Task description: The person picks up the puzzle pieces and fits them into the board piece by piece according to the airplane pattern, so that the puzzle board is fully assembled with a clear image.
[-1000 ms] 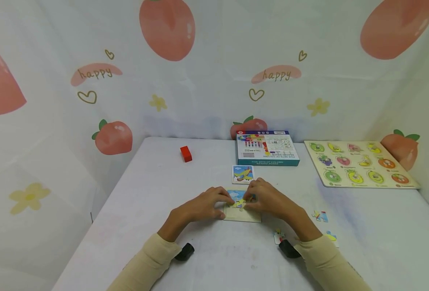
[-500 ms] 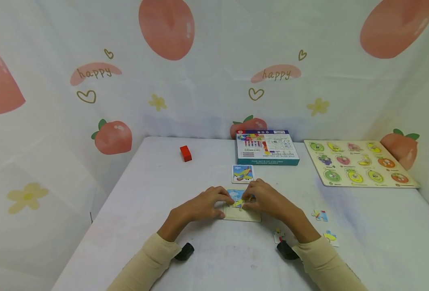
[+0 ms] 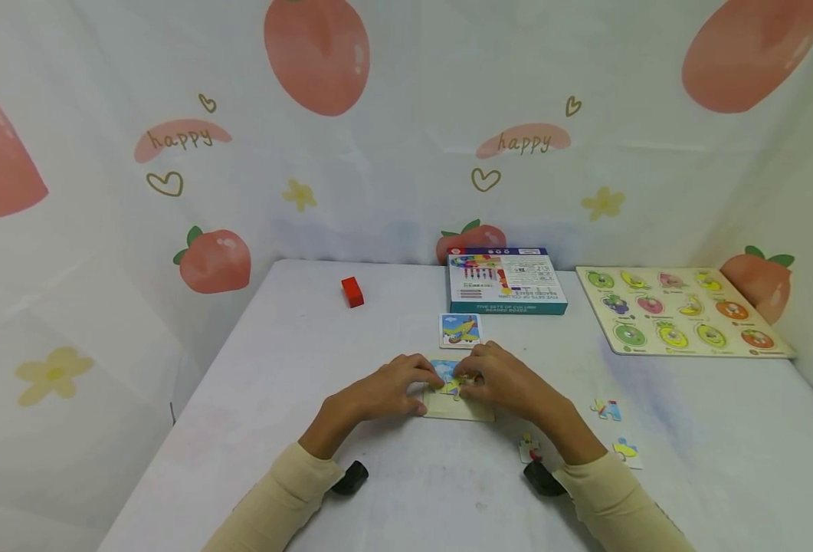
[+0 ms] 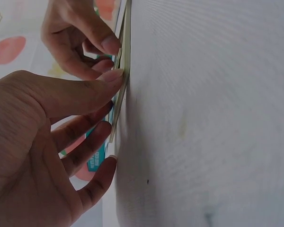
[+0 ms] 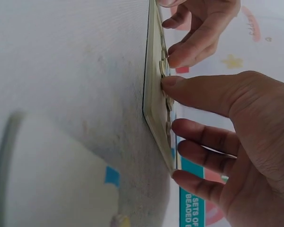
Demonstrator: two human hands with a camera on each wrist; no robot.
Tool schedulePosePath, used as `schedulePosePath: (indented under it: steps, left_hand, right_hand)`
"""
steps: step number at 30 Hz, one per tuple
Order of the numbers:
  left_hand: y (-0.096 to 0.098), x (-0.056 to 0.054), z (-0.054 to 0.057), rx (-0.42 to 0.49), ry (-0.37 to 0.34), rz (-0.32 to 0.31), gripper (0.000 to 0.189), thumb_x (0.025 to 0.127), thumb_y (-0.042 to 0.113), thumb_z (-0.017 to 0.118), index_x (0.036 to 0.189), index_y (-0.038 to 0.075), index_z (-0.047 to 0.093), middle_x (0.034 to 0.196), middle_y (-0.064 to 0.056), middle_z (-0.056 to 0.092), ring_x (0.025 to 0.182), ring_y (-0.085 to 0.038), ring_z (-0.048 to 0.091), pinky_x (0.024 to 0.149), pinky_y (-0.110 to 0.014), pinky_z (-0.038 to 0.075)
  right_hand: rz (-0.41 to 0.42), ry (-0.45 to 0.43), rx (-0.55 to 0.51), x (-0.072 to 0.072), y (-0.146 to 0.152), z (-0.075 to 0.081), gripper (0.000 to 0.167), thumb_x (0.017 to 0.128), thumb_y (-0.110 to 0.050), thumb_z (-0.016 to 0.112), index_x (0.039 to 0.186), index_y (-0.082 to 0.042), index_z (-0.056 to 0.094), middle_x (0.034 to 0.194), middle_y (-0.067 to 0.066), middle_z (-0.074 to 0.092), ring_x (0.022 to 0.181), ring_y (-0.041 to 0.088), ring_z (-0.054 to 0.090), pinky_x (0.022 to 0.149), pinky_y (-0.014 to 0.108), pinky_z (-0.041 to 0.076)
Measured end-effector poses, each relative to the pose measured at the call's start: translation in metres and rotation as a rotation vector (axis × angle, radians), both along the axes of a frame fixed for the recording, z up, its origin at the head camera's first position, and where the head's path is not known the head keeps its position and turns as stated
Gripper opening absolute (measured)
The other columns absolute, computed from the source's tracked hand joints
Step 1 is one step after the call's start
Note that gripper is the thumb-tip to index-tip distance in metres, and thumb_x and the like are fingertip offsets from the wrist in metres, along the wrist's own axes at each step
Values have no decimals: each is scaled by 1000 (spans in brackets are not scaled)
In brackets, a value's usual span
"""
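Ctr. of worktop [image 3: 275, 368]: L hand [image 3: 392, 387] touches L side of puzzle board [image 3: 440, 412], grip vs. rest unclear; R hand [image 3: 503, 377] has thumb + fingers pinching a puzzle pc. [image 3: 455, 387] on same board. Airplane card [image 3: 460, 330] just behind; loose pcs. [image 3: 608, 409] either side of R forearm [image 3: 575, 429].

Extending both sleeved forearms [image 3: 275, 494] forward and slanting them inward; baring both wrists [image 3: 340, 416]; holding the left hand [image 3: 394, 387] and right hand [image 3: 506, 376] close but apart; bending thumbs [image 4: 80, 97] and index fingers [image 3: 424, 375] into pinches, spacing the outer fingers [image 5: 206, 135] loosely.
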State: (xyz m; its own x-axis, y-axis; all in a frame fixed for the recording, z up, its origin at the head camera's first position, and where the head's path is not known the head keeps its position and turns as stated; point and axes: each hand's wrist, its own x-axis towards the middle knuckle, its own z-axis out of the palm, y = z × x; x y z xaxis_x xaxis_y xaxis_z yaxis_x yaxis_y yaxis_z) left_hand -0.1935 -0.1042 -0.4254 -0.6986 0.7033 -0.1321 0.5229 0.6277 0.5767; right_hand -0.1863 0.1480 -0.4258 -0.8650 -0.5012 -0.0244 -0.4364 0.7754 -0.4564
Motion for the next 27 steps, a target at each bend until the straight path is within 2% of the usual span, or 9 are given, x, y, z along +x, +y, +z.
schedulePosePath:
  steps: [6,16,21,27]
  left_hand:
    - [-1,0,0,3,-2,2,42,96,13,78,137,15,72,143,-3,58,136,-25,49,114,-51,42]
    - [-2,0,0,12,-15,3,43,96,13,78,138,16,71,144,-3,57,138,-27,47,116,-52,41]
    - [-2,-1,-1,11,-7,-3,42,96,13,78,137,16,72,142,-2,58,137,-25,48,115,-51,41]
    - [-2,0,2,24,-10,-16,42,95,11,77,137,14,72,143,-4,58,136,-26,49,114,-52,41]
  right_hand:
    - [3,-20,16,0,-1,1,29,96,-28,79,123,-17,81,115,-1,69,113,20,56,102,45,52]
    - [-9,-49,-2,-2,0,1,25,96,-28,79,120,-18,82,115,-1,69,114,20,56,102,45,51]
    - [-16,-34,-2,-2,-1,-1,25,96,-29,81,119,-19,81,113,-2,69,113,21,56,102,46,52]
    - [-5,-29,-33,1,1,-1,23,95,-25,81,117,-17,82,107,-4,67,108,18,56,96,42,53]
